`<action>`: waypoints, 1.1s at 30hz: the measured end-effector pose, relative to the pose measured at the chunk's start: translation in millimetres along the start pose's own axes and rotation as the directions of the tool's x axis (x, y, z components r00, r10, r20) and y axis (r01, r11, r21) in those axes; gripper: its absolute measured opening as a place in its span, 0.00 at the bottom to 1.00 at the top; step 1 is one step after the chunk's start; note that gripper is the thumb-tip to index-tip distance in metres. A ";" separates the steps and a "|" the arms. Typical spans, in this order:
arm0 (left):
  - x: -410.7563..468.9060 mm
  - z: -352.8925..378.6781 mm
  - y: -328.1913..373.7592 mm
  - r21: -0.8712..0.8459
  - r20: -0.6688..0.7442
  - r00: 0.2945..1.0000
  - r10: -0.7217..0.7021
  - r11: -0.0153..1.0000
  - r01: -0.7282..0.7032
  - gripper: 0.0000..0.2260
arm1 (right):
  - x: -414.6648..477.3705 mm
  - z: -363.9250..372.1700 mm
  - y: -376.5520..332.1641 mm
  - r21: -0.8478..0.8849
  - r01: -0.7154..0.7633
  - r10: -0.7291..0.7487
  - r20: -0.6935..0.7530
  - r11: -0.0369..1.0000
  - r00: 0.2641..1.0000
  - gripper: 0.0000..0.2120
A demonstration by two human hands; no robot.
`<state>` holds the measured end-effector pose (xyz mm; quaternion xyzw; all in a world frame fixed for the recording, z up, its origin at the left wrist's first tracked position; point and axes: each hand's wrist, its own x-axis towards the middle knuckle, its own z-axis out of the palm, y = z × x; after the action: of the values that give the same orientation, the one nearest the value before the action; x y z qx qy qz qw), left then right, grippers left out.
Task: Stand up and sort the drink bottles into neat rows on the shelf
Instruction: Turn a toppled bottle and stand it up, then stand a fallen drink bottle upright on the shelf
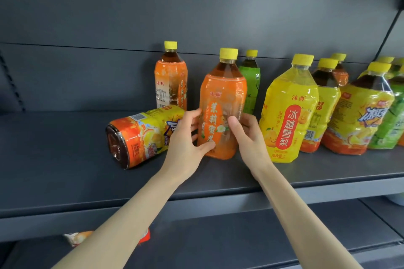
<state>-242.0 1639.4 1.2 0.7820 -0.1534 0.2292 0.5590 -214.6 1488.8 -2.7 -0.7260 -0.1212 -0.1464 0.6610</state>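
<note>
Forearms reach to the shelf (pixel 65 159). Left hand (pixel 185 137) and right hand (pixel 247 137) both grip the orange bottle (pixel 223 94), which stands upright near the shelf front. Step looks like squaring it into a row. Just right of it stands the yellow bottle (pixel 290 111); left of it the fallen bottle (pixel 140 135) lies on its side. Next move probably: let go, then stand the fallen one up, which needs a firm grip.

Soft, even light comes from above and in front, leaving white glints on the glossy wrap of the orange bottle (pixel 223 94), only faint shadows on the grey shelf (pixel 65 148), a dimmer lower tier (pixel 240 236), and straight edges bowing near the corners.
</note>
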 end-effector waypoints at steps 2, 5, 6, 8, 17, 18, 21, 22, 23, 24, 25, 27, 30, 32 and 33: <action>1.2 0.8 -1.9 0.072 -0.015 1.000 0.002 0.997 0.000 0.30 | 2.4 0.5 -0.1 -0.075 0.013 -0.014 -0.005 0.997 1.000 0.32; 5.2 2.2 -5.0 0.178 -0.074 0.997 -0.003 0.984 0.017 0.26 | 2.7 1.3 0.2 -0.078 0.035 -0.037 -0.026 0.996 0.999 0.33; 6.0 3.1 -5.3 0.208 -0.087 0.996 0.003 0.978 0.015 0.25 | 3.6 1.6 1.1 -0.073 0.036 -0.039 -0.030 0.997 0.999 0.31; 6.5 4.8 -5.3 0.259 -0.100 0.995 0.020 0.966 0.007 0.23 | 5.0 2.3 2.2 -0.077 0.039 -0.042 -0.030 0.996 0.999 0.25; -10.6 -14.4 5.4 0.583 -0.067 0.983 0.169 0.806 -0.099 0.16 | 1.9 4.0 2.8 -0.095 0.045 -0.042 0.039 0.994 0.998 0.30; -13.5 -21.0 7.9 0.653 -0.080 0.967 0.242 0.746 -0.132 0.14 | 1.4 4.6 2.7 -0.104 0.043 -0.039 0.044 0.994 0.998 0.31; -11.5 -43.3 12.0 0.852 -0.080 0.904 0.419 0.500 -0.157 0.13 | 1.2 7.0 3.4 -0.147 0.048 -0.042 0.045 0.988 0.998 0.36; -6.0 -51.0 13.1 0.892 -0.054 0.918 0.393 0.433 -0.133 0.16 | 2.0 7.6 3.6 -0.166 0.051 -0.044 0.041 0.985 0.998 0.36; 0.8 -58.2 14.3 0.919 -0.032 0.949 0.314 0.381 -0.096 0.20 | 3.0 8.4 4.0 -0.185 0.051 -0.045 0.039 0.981 0.998 0.37; 7.7 -64.3 14.9 0.941 -0.019 0.980 0.197 0.336 -0.050 0.25 | 4.2 9.0 4.4 -0.201 0.050 -0.043 0.039 0.978 0.998 0.37; 14.4 -69.1 14.7 0.956 -0.022 0.996 0.088 0.293 -0.004 0.30 | 5.6 9.7 5.1 -0.220 0.047 -0.040 0.040 0.974 0.998 0.36; 22.8 -73.3 10.6 0.974 -0.030 0.999 -0.027 0.224 0.035 0.36 | 7.2 10.5 6.3 -0.266 0.041 -0.031 0.039 0.963 0.999 0.36; 24.8 -69.9 3.1 0.993 0.000 0.999 -0.041 0.121 0.005 0.39 | 8.8 11.3 7.0 -0.327 0.034 -0.023 0.037 0.944 0.999 0.37; 23.8 -67.8 -1.2 0.997 0.004 1.000 -0.008 0.077 -0.004 0.38 | 8.4 11.6 6.3 -0.364 0.026 -0.015 0.034 0.931 0.999 0.37; 23.5 -68.1 -2.2 0.998 -0.001 1.000 0.013 0.068 0.000 0.38 | 7.5 11.6 5.8 -0.385 0.029 -0.020 0.029 0.922 0.999 0.37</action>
<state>-233.7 1704.8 30.3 0.9512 0.0437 0.2784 -0.1254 -204.9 1499.7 -6.3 -0.8419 -0.1073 -0.1666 0.5019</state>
